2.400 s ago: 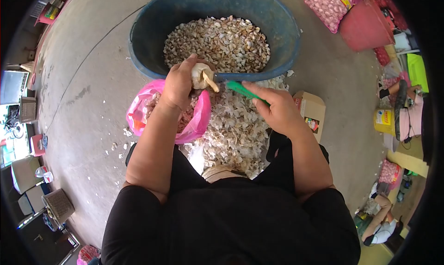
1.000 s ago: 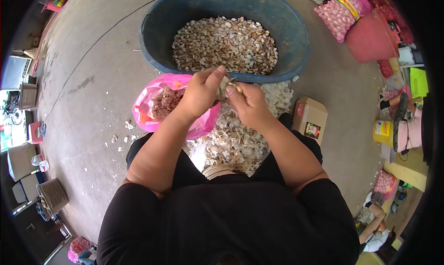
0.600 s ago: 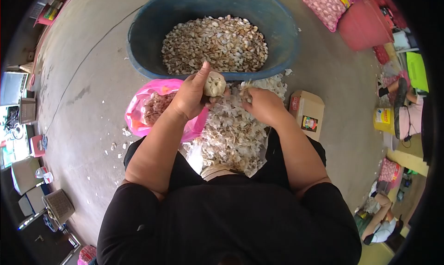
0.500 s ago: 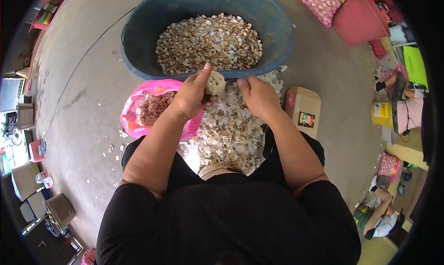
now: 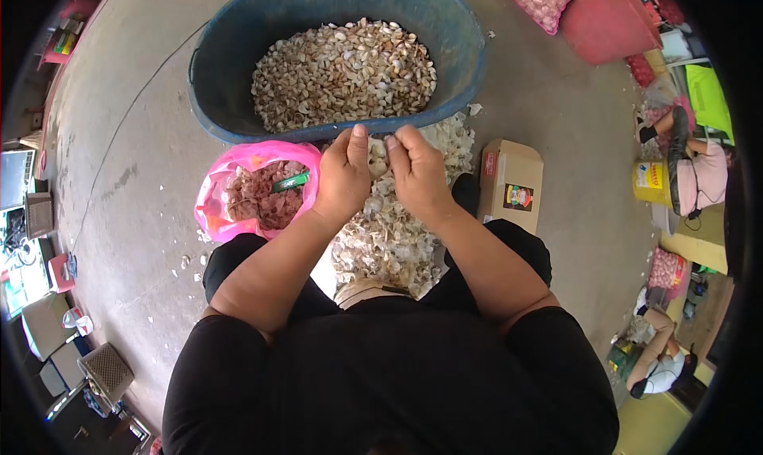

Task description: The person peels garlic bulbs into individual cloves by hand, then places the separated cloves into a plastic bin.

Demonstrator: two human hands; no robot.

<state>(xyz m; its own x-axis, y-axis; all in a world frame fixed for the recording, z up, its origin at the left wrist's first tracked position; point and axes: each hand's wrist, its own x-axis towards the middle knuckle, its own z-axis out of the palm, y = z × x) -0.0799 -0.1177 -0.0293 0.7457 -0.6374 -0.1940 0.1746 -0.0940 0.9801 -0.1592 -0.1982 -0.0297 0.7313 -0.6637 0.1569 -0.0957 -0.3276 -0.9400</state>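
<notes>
My left hand [image 5: 344, 171] is closed round a pale garlic bulb [image 5: 377, 162], its thumb pointing up. My right hand [image 5: 419, 166] pinches at the bulb's right side, fingers curled. Just beyond both hands stands a large blue tub [image 5: 338, 129] holding a heap of loose garlic cloves [image 5: 343, 73]. Beneath the hands, between my legs, lies a thick pile of papery garlic skins [image 5: 381, 252]. A pink plastic bag [image 5: 214, 193] sits open to the left, with reddish-brown scraps [image 5: 262, 205] and a small green packet [image 5: 291, 182] inside.
A cardboard box [image 5: 513, 186] lies right of the skins. Farther right are a red tub [image 5: 610, 22], a bag of garlic [image 5: 540, 0], a yellow bucket [image 5: 652, 182] and two seated people [image 5: 703, 177]. A cable [image 5: 131, 109] crosses the floor at left.
My right hand has come in to the bulb from slightly apart. The bulb is now mostly hidden between both hands. My view has shifted, and the green packet in the pink bag now shows.
</notes>
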